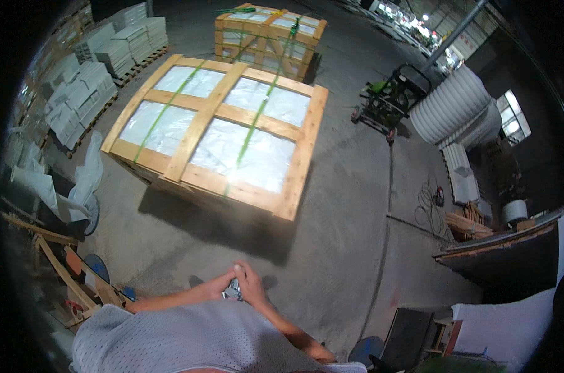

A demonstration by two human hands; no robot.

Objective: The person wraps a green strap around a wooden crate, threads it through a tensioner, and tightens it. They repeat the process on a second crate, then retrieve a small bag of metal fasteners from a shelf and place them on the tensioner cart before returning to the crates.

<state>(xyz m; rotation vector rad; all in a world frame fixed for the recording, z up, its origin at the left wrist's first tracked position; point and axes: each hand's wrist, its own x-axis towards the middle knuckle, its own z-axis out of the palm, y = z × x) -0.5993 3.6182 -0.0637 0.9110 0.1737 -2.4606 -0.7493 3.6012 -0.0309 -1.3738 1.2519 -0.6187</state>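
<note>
Close to my body, my left hand (218, 285) and my right hand (251, 286) meet in front of my light mesh shirt. Between them is a small silver-grey metal-looking object (233, 290), closed in by the fingers of both hands; its exact kind is too small to make out. Ahead stands a large wooden crate (195, 133) with white wrapped contents under its slats. Green straps (252, 138) run over its top. Neither hand touches the crate.
A second strapped crate (266, 40) stands behind. Stacked pale slabs (129, 46) sit on pallets at far left. To the right are a wheeled strapping cart (390, 99), coiled white tubing (453, 105) and a dark bench (505, 242). Wooden boards (61, 267) lean at near left.
</note>
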